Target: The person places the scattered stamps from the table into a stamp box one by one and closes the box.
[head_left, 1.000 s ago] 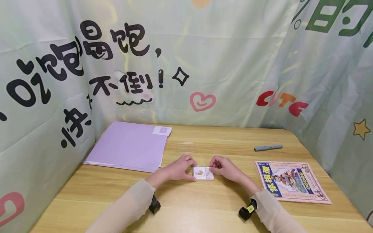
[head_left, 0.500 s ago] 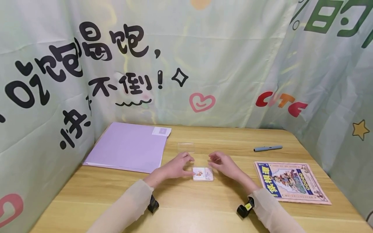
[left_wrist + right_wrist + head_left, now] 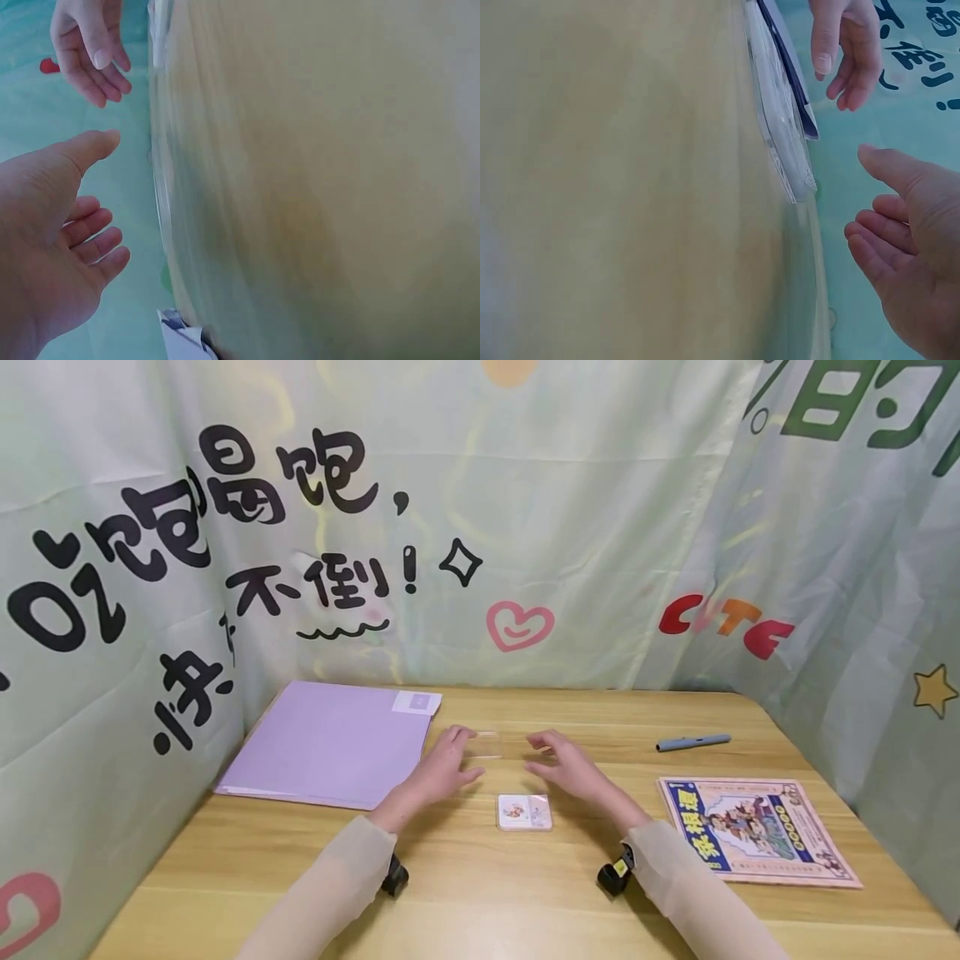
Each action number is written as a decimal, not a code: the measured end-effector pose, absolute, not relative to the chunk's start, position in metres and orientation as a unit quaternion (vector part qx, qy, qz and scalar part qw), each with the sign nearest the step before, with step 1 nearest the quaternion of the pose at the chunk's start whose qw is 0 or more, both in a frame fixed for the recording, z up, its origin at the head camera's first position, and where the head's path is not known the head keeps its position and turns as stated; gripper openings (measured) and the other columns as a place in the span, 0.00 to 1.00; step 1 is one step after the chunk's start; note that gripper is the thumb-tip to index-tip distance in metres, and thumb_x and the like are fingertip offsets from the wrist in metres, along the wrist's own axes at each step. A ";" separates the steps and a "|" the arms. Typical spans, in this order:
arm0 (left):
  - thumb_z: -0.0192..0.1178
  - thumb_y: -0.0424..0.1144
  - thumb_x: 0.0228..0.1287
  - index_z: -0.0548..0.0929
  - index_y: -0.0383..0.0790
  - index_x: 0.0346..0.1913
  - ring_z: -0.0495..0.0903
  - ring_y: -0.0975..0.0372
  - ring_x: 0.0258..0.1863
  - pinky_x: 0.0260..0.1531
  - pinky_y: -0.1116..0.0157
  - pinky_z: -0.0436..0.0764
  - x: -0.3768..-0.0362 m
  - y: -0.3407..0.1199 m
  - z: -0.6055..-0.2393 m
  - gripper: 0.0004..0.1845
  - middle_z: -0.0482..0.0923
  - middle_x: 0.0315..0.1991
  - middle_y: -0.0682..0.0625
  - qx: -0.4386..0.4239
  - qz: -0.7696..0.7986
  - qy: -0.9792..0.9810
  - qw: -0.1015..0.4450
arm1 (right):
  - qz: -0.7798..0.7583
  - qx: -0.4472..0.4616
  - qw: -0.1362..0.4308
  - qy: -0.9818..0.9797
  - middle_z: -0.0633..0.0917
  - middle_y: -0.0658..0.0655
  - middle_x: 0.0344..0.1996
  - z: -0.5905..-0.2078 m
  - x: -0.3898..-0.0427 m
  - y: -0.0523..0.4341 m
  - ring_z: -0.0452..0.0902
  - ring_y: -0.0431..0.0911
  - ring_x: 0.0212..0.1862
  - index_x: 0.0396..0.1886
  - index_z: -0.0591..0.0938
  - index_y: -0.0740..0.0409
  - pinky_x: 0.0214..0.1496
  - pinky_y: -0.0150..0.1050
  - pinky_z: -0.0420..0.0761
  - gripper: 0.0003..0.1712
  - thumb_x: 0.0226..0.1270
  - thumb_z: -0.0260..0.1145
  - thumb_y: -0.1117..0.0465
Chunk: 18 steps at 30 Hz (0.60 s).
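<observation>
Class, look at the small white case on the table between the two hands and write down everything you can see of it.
The small white case is a rounded rectangle lying flat on the wooden table. Its top shows small colourful pictures, too small to make out. It looks like plastic. Nothing touches it: the left hand and right hand hover beyond it, open.

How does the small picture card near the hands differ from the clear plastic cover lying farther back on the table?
The card is white with printed pictures; the cover is see-through and bare. The card lies nearer the table's front edge, behind both hands; the cover lies farther back, between the fingertips. Both lie flat, similar in size and held by no hand.
</observation>
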<state>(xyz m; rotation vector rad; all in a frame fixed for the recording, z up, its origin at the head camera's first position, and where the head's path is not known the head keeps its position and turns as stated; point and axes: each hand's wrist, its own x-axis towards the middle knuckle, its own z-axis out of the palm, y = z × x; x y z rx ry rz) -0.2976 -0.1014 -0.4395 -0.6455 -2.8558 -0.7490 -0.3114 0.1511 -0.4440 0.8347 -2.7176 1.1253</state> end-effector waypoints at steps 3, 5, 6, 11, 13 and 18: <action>0.67 0.45 0.61 0.67 0.33 0.66 0.69 0.48 0.64 0.63 0.54 0.74 -0.304 -0.104 -0.440 0.35 0.69 0.63 0.40 -0.207 -0.236 -0.947 0.071 | 0.361 0.279 0.039 -0.889 0.79 0.66 0.57 -0.443 -0.318 0.147 0.77 0.60 0.57 0.62 0.74 0.68 0.61 0.54 0.77 0.31 0.63 0.69 0.58; 0.68 0.45 0.61 0.67 0.32 0.66 0.69 0.48 0.64 0.63 0.54 0.74 -0.308 -0.106 -0.441 0.35 0.70 0.62 0.39 -0.201 -0.225 -0.950 0.075 | 0.353 0.282 0.033 -0.892 0.79 0.66 0.58 -0.442 -0.322 0.145 0.76 0.60 0.58 0.62 0.73 0.68 0.62 0.53 0.77 0.31 0.64 0.69 0.57; 0.69 0.45 0.60 0.68 0.31 0.65 0.69 0.47 0.64 0.64 0.53 0.73 -0.310 -0.107 -0.441 0.35 0.70 0.62 0.39 -0.199 -0.224 -0.951 0.076 | 0.348 0.285 0.030 -0.893 0.78 0.66 0.58 -0.441 -0.324 0.144 0.76 0.60 0.59 0.63 0.73 0.69 0.62 0.53 0.76 0.32 0.64 0.69 0.57; 0.70 0.44 0.58 0.67 0.28 0.66 0.68 0.45 0.64 0.66 0.52 0.70 -0.319 -0.113 -0.441 0.38 0.69 0.62 0.36 -0.193 -0.234 -0.951 0.056 | 0.327 0.292 0.014 -0.899 0.77 0.66 0.60 -0.439 -0.336 0.138 0.75 0.60 0.60 0.64 0.72 0.69 0.64 0.53 0.75 0.33 0.63 0.70 0.58; 0.70 0.45 0.59 0.66 0.28 0.67 0.68 0.45 0.65 0.67 0.52 0.69 -0.323 -0.115 -0.441 0.39 0.68 0.64 0.36 -0.190 -0.230 -0.954 0.040 | 0.313 0.295 0.008 -0.903 0.77 0.66 0.61 -0.439 -0.341 0.135 0.75 0.60 0.61 0.65 0.72 0.68 0.64 0.52 0.75 0.34 0.63 0.70 0.58; 0.68 0.48 0.61 0.66 0.29 0.68 0.67 0.47 0.66 0.67 0.53 0.69 -0.330 -0.118 -0.444 0.39 0.66 0.65 0.36 -0.179 -0.212 -0.961 0.013 | 0.280 0.312 -0.003 -0.908 0.76 0.67 0.63 -0.438 -0.350 0.127 0.74 0.60 0.63 0.65 0.71 0.69 0.66 0.53 0.73 0.35 0.63 0.71 0.57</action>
